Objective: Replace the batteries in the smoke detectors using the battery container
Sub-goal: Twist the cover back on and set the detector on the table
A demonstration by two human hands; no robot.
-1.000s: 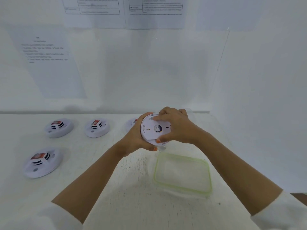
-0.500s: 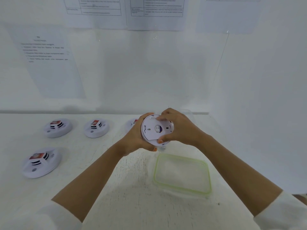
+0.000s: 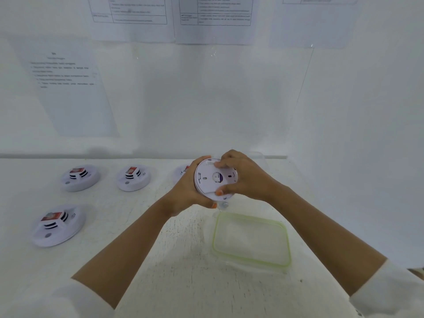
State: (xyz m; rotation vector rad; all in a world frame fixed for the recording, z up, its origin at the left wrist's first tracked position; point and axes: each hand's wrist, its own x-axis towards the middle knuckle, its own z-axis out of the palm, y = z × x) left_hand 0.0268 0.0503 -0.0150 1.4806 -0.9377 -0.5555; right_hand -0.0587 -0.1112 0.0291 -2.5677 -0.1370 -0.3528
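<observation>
A white table [image 3: 160,283] carries four smoke detectors [image 3: 80,177] and a green-rimmed lid [image 3: 251,241].

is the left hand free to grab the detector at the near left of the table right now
Probably not yet: the left hand is cupped around the held detector with the right hand. The near-left detector lies uncovered on the table, so nothing else blocks it.

Little moves here. My right hand [image 3: 245,177] shifts round the rim of the smoke detector [image 3: 212,180]: its fingers now sit higher on the top edge, and more of the flat back, with the round middle mark, shows than a second ago. The disc tilts slightly toward my left hand [image 3: 187,191].
</observation>
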